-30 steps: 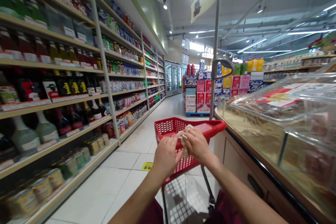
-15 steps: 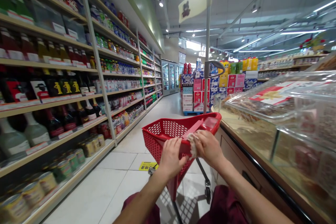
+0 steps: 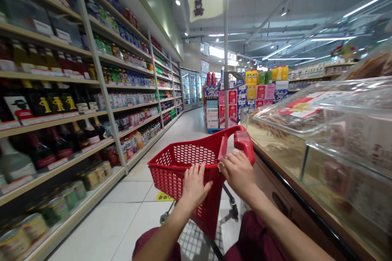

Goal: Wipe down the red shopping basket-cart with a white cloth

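Note:
A red plastic shopping cart (image 3: 167,179) with a perforated basket stands in front of me, turned at an angle. My left hand (image 3: 196,187) lies against the near side of the basket, fingers stretched out and touching its rim. At the cart's near right corner, by the handle (image 3: 244,140), my right hand (image 3: 240,175) is closed on a whitish cloth (image 3: 221,166), pressed to the red plastic. Most of the cloth is hidden under the fingers. A grey pole (image 3: 226,40) rises from the cart and carries a cream flag (image 3: 206,5) with a bear on it.
Shelves (image 3: 101,77) of bottles and cans line the left side. A wooden counter (image 3: 275,179) with clear food covers (image 3: 294,110) runs close on the right. Stacked drink boxes (image 3: 228,110) stand ahead. A yellow sticker (image 3: 164,196) lies on the tiled floor (image 3: 125,216).
The cart has turned and its basket reaches further left in view. My left hand's fingers have straightened from their grip on the rim. The right hand keeps the cloth, now more covered.

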A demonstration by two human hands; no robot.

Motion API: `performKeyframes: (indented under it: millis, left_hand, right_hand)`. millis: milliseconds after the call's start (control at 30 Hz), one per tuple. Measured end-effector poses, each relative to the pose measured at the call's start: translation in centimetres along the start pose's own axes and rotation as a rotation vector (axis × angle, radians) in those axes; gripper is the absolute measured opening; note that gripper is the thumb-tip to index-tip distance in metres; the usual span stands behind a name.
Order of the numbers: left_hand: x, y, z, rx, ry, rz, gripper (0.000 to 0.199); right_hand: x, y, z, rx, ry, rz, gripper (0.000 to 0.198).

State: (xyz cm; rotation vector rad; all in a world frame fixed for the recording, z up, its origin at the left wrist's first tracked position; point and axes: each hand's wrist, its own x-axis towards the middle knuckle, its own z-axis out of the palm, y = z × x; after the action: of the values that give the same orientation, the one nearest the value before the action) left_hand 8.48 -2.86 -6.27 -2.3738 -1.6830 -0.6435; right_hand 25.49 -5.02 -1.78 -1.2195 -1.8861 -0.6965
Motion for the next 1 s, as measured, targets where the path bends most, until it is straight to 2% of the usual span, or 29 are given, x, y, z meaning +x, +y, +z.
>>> performKeyframes:
  millis: [67,133,233,300,400,533,600,667,767,867,1000]
  left_hand:
    - [0.1,-0.1,-0.5,0.001,0.002,0.032,0.056]
    - [0.3,-0.5,-0.8,-0.021,-0.006,0.062,0.05]
    - [0.6,-1.1,-0.6,-0.055,-0.046,0.041,0.044]
    - [0.5,-1.1,0.1,-0.071,-0.085,-0.008,0.048]
    - [0.1,-1.0,1.1,-0.077,-0.112,-0.052,0.057]
    - [-0.5,-1.4,1.9,-0.085,-0.129,-0.016,0.061]
    - [-0.9,-2.3,2.2,-0.061,-0.154,-0.025,0.062]
    - [-1.4,-3.4,2.5,-0.014,-0.167,-0.064,0.064]
    - [-2.1,-4.5,3.0,0.017,-0.17,-0.068,0.068]
    - [-2.3,-4.3,3.0,-0.011,-0.179,-0.074,0.072]
    - [-2.1,-3.6,2.7,-0.049,-0.23,-0.098,0.073]
  right_hand:
    - [-0.1,0.0,-0.1,-0.048,-0.036,-0.062,0.017]
    - [-0.3,1.4,-0.4,-0.056,-0.035,-0.085,0.018]
    - [-0.7,4.1,-0.7,-0.097,0.025,-0.004,0.022]
    - [-0.9,4.7,-0.3,-0.159,0.041,0.06,0.023]
    - [-1.0,3.1,1.3,-0.209,-0.018,0.052,0.026]
    - [-1.1,-0.1,4.0,-0.184,-0.143,-0.13,0.031]
    - [-1.1,0.1,4.6,-0.164,-0.172,-0.212,0.027]
    - [-1.3,1.6,4.2,-0.136,-0.185,-0.24,0.024]
    - [-1.7,4.0,3.2,-0.135,-0.146,-0.139,0.025]
    - [-2.3,3.4,3.6,-0.146,-0.047,-0.047,0.024]
    - [-2.6,1.1,5.7,-0.061,-0.022,-0.226,0.022]
